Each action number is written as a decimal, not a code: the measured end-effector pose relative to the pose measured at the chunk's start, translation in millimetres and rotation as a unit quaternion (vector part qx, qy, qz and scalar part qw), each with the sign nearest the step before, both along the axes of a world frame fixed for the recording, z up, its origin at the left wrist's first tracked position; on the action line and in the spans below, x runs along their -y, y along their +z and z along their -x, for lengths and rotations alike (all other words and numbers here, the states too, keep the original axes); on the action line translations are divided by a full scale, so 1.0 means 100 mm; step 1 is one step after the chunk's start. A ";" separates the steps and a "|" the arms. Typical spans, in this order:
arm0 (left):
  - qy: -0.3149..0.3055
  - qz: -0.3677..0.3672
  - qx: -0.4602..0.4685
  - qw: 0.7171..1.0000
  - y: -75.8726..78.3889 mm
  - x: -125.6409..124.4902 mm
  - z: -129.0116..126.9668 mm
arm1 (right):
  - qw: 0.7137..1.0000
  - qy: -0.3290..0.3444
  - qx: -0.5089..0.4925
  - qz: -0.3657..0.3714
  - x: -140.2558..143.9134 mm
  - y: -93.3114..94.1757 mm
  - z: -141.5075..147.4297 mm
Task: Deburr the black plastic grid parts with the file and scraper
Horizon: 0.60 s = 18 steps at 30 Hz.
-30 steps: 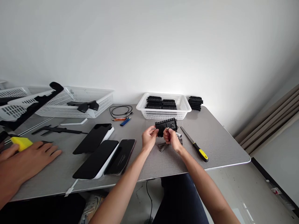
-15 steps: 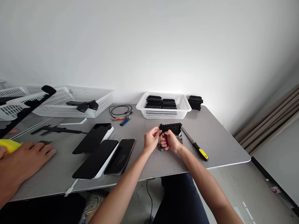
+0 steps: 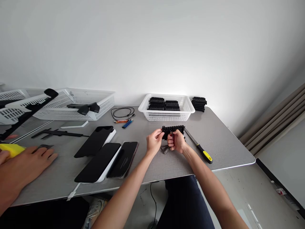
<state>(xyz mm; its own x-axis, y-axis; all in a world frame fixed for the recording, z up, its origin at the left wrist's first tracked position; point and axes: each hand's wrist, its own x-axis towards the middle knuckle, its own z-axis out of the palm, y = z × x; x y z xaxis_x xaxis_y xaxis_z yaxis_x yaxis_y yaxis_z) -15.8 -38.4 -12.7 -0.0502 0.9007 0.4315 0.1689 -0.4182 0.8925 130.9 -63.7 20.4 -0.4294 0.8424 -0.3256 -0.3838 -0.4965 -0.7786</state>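
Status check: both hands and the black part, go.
Left hand and right hand both closed on black part, held above table. File lies beside, clear.

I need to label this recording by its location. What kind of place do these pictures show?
Probably a small workshop bench for assembly or finishing. A white basket holds stacks of identical black parts, both hands hold one such black part, and a yellow-handled file lies on the grey table.
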 end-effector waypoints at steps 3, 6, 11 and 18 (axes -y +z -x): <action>0.024 0.006 -0.002 1.000 -0.02 -0.03 0.03 | 0.999 -0.025 -0.017 0.009 -0.01 0.01 -0.07; 0.036 0.007 -0.002 0.999 -0.03 -0.05 0.04 | 0.998 -0.058 -0.037 0.012 -0.02 0.03 -0.13; 0.036 0.011 0.006 0.999 -0.02 -0.06 0.05 | 0.991 -0.116 -0.065 0.011 -0.02 0.07 -0.22; 0.043 0.014 0.007 0.999 -0.02 -0.05 0.05 | 0.990 -0.128 -0.062 0.007 -0.02 0.07 -0.22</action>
